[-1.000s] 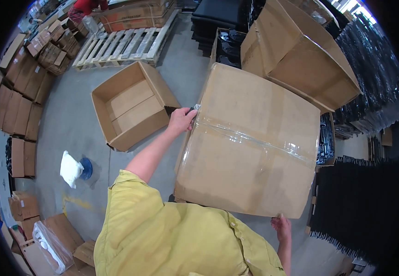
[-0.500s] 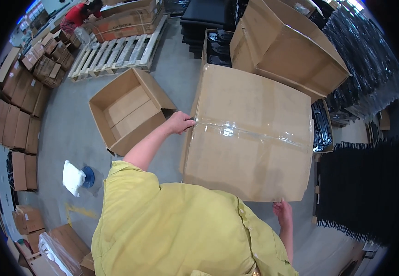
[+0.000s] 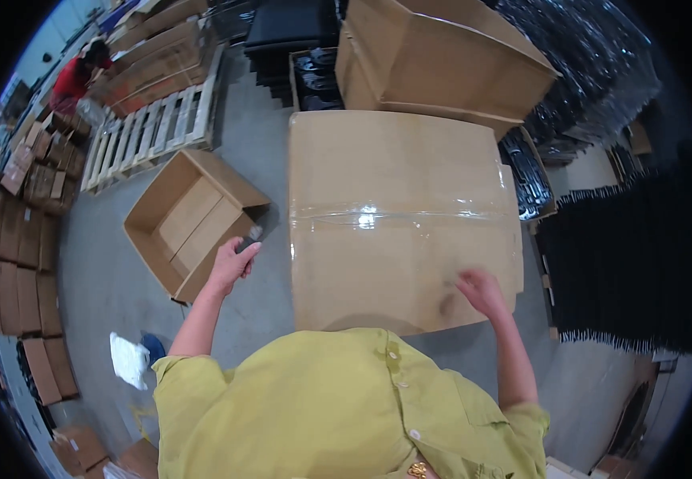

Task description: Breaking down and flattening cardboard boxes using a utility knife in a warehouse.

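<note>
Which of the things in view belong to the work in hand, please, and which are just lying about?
In hand:
- taped carton, under the right hand
- small dark tool held in the left hand

Lying about:
- open empty carton
- wooden pallet
- stacked flat cartons
- white bag on the floor

Yellow-green shirt, short sleeves, bare forearms

The person wears a loose shirt of yellow-green cloth, buttoned down the front with small pale buttons along a stitched placket (three or four of them show, running toward the lower edge of the view). The short sleeves end above the elbows in turned hems, and the fabric lies in soft folds across the shoulders and chest. Below the sleeves both forearms are bare, and the left hand [image 3: 233, 265] and right hand [image 3: 482, 292] carry no gloves; no watch or band shows at either wrist. A small golden ornament sits at the shirt front near the bottom edge, too small to tell what kind.
</note>
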The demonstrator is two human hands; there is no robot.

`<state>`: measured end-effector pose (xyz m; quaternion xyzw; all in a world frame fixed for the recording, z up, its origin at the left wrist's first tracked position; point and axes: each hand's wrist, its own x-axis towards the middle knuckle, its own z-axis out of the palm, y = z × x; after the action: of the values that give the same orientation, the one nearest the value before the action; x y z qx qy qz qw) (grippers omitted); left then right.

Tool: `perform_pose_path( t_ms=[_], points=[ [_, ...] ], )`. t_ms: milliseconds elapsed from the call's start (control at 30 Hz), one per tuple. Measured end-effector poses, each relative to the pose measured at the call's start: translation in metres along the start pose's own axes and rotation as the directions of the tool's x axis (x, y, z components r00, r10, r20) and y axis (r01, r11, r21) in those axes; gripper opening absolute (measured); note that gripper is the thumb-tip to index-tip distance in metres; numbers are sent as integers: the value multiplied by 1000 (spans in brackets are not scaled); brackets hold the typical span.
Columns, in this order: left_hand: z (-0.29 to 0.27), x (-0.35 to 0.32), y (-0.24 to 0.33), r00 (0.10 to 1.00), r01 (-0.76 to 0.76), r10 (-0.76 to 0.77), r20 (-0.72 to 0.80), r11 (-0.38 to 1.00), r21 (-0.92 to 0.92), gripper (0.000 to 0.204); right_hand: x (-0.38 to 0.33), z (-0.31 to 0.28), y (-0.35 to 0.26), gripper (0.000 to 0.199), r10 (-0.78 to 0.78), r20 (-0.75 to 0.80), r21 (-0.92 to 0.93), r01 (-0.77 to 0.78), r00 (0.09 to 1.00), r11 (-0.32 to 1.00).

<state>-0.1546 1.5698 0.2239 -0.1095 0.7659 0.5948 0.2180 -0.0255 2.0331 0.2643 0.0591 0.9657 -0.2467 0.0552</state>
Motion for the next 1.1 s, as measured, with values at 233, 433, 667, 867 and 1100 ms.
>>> perform_pose_path(
  t_ms=[233,433,667,867,1100],
  points=[
    [62,41,39,894,-382,435,-105,864,328,29,127,34,-44,32,-174,26,-130,176,984,976],
    [67,67,37,940,-313,331,-78,932,182,29,155,12,-75,36,57,272,-286,24,961,958],
    [41,65,142,804,-549,594,-14,752,365,27,66,-80,-125,25,-413,622,-40,553,665,832],
    [142,62,131,522,-829,407,750,32,559,49,-24,-91,-156,5,-381,462,-287,542,801,790],
    [175,104,90,458,-764,468,756,-228,604,30,-100,-91,-158,7,-253,332,-464,391,909,795]
  ],
)
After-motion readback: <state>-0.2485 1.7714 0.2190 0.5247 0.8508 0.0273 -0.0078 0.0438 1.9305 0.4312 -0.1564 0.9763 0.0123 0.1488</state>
